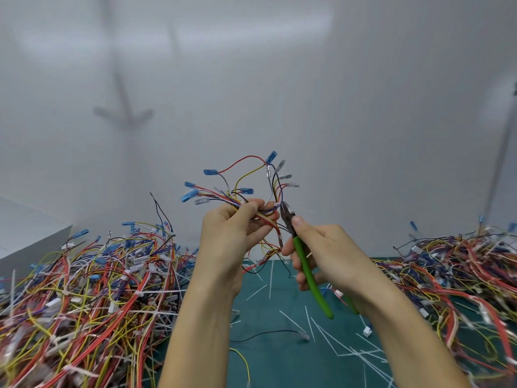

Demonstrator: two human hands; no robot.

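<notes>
Coloured wire bundle (234, 198) between left fingers (258, 203), beside cutters (305, 264)

My left grip (232, 236) holds a small wire bundle (234, 196) in the air above the middle of the tabletop (279, 368). Its thin red, yellow, black and purple leads fan upward, tipped with blue sleeves (211, 172) and clear sleeves (285, 176), and loose ends trail below my palm. My right grip (330, 256) holds green-handled cutters (306, 268), tilted nose-up, the dark tip right at the bundle's right side.
</notes>
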